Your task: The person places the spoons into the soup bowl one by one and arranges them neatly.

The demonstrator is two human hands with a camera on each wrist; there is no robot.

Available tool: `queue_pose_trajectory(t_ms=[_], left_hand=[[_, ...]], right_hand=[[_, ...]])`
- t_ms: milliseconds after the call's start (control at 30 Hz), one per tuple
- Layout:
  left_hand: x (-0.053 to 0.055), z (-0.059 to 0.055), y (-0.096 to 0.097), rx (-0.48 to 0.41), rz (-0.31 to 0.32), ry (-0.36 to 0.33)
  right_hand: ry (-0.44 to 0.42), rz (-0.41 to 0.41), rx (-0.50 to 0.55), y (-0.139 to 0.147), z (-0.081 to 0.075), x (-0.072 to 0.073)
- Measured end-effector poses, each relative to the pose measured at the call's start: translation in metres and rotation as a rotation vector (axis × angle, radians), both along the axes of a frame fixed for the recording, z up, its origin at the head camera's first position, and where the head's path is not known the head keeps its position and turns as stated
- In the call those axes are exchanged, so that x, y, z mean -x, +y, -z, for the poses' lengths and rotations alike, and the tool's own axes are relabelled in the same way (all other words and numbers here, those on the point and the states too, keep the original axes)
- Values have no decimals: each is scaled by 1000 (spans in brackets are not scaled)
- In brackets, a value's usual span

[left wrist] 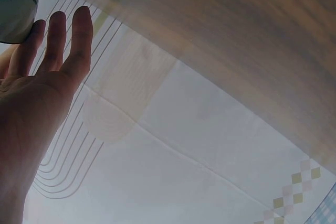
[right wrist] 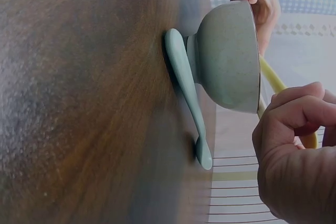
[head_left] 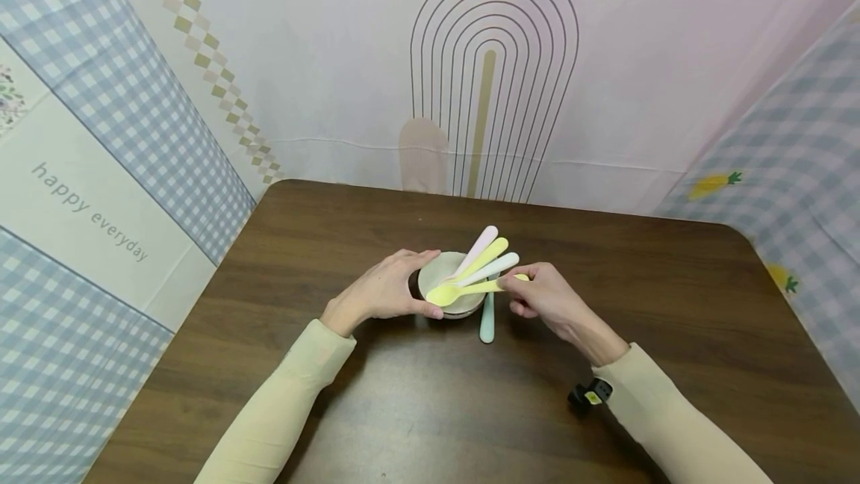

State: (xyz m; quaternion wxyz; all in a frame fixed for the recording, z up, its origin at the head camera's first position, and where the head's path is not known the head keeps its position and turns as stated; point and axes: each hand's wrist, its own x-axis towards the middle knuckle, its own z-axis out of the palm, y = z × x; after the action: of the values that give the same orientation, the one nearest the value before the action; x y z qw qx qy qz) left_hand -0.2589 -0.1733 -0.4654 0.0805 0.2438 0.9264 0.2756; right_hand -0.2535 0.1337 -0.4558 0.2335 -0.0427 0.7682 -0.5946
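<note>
A pale ceramic bowl (head_left: 435, 270) with a dark rim stands on the table. My left hand (head_left: 386, 286) grips it from the left, thumb on the near side and fingers round the far side. In my right hand (head_left: 547, 299), thumb and fingers pinch the handle of a yellow spoon (head_left: 443, 295), whose head lies over the bowl's near rim. A pink spoon (head_left: 481, 246), a second yellow spoon (head_left: 489, 254) and a white spoon (head_left: 500, 265) lean in the bowl, handles sticking out to the far right. A mint-green spoon (right wrist: 185, 74) lies on the table beside the bowl's foot.
The dark wooden table (head_left: 430, 409) runs back to a white patterned cloth (head_left: 336, 58). Blue checked cloth (head_left: 134, 81) hangs at the left, and more (head_left: 799, 148) at the right. A small black device (head_left: 591, 394) sits at my right sleeve.
</note>
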Motion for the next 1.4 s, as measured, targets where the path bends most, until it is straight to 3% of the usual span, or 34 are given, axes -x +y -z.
queue_pose_trajectory(t_ms=[333, 700, 1133, 1400], left_hand=[[0, 1, 0, 8, -11, 5], [1, 1, 0, 2, -6, 4], [1, 3, 0, -1, -6, 2], [0, 1, -1, 4, -8, -2]], right_hand=[[-57, 46, 65, -2, 3, 5], [-57, 66, 34, -3, 1, 9], [-20, 75, 51, -1, 7, 12], [38, 52, -18, -1, 6, 7]])
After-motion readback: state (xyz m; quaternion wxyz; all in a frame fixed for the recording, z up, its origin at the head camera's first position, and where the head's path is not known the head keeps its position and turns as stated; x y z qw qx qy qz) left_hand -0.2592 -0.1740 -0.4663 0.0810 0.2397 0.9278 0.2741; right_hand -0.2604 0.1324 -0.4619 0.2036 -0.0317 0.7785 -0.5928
